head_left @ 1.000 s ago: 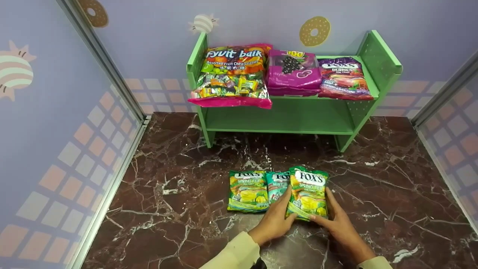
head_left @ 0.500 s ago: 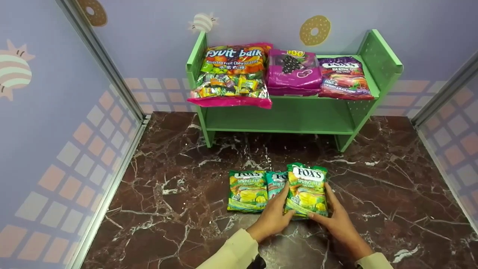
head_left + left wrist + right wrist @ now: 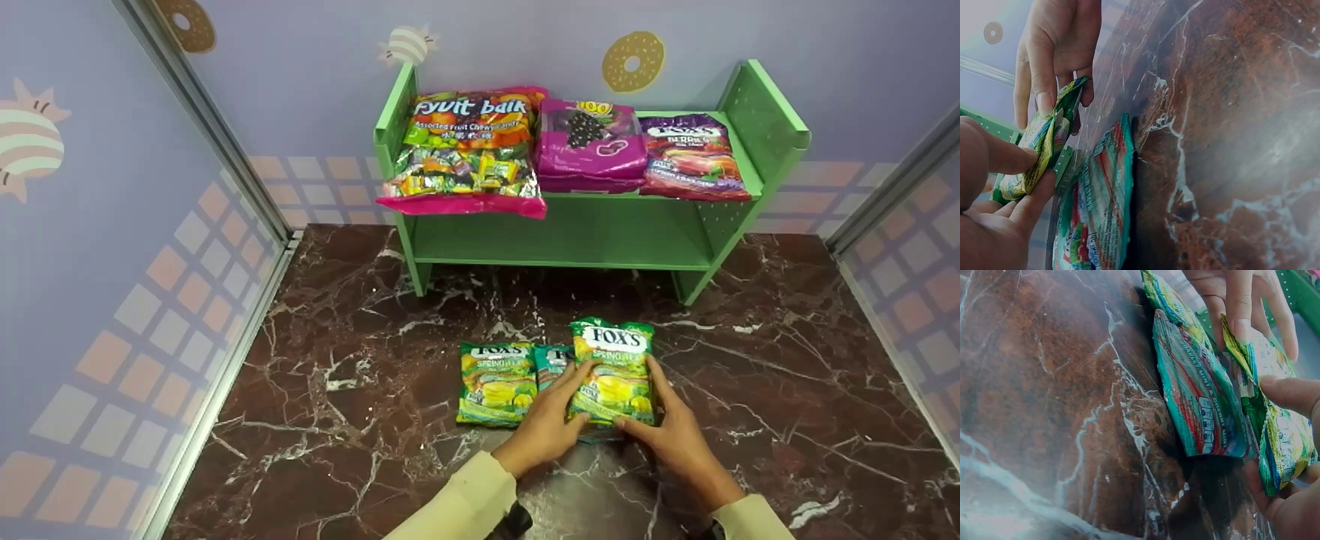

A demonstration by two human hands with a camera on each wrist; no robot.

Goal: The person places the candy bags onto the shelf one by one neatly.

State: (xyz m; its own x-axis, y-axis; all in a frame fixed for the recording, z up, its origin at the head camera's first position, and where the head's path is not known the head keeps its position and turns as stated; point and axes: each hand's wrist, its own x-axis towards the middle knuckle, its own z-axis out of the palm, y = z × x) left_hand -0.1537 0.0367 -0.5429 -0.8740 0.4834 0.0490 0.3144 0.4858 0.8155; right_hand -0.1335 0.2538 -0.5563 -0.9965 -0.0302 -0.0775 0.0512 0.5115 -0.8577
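Both hands hold a green and yellow Fox's Spring Tea candy bag (image 3: 613, 367) off the floor. My left hand (image 3: 546, 426) grips its left edge, thumb on the front near the bottom. On the opposite edge, my right hand (image 3: 679, 435) grips it the same way. The left wrist view shows the bag (image 3: 1044, 140) raised and tilted, apart from the surface. Below it lies a teal mint candy bag (image 3: 552, 361), mostly hidden from above but plain in the right wrist view, bag (image 3: 1202, 399). Another Spring Tea bag (image 3: 497, 386) lies flat to its left.
A green two-tier shelf (image 3: 555, 232) stands behind the bags. Its top tier bears a large Fyuit Baik candy bag (image 3: 469, 157), a purple pack (image 3: 592, 150) and a Fox's Berries bag (image 3: 694, 161). Patterned walls (image 3: 90, 262) enclose the marble surface (image 3: 360, 360).
The held Spring Tea bag has risen and shifted slightly left and forward with both hands, covering more of the mint bag. The other bags have not moved.
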